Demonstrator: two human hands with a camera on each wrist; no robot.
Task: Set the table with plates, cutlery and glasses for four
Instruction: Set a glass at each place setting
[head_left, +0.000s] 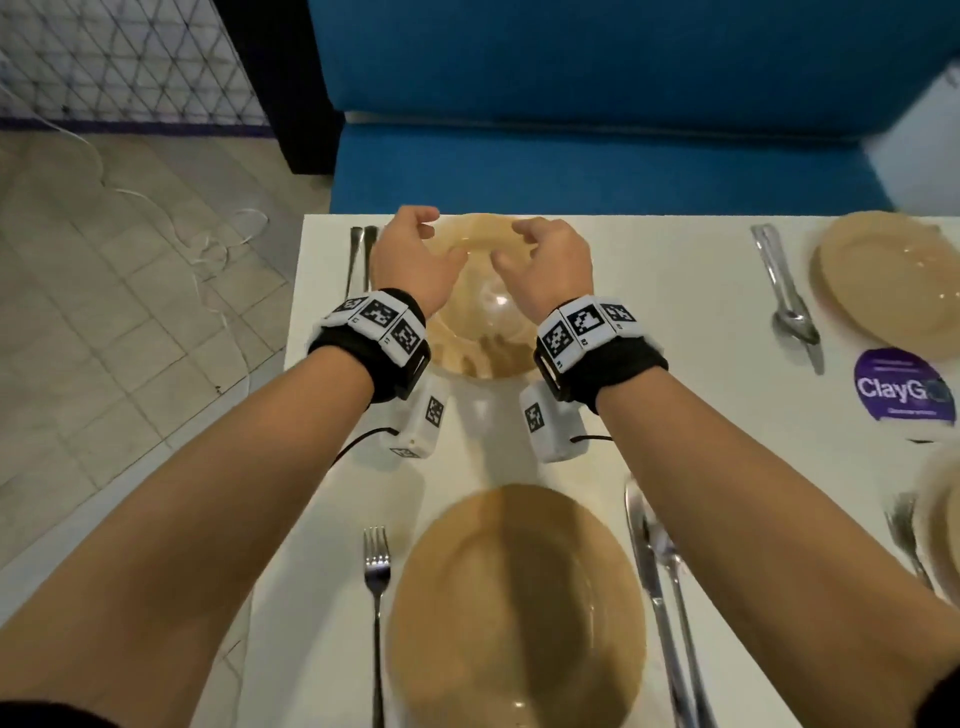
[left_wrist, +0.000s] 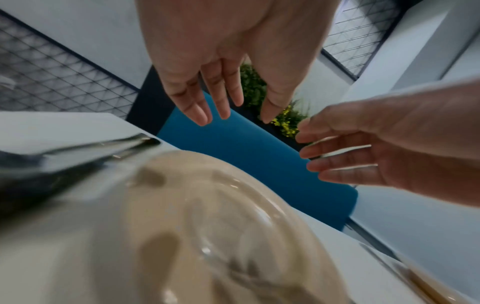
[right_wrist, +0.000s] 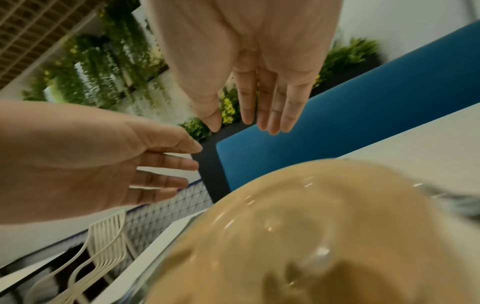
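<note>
While over far plate, both hands (empty) hover.

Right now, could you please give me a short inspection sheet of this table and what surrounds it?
Surface: white table.
Job's things: four tan plates, far plate, near plate; fork; spoon; no glasses seen.
Clutter: purple sticker.
Grippers: left hand and right hand hang over the far plate, holding nothing.
Cables: white cable on the floor.
Surroundings: blue bench, tiled floor.
</note>
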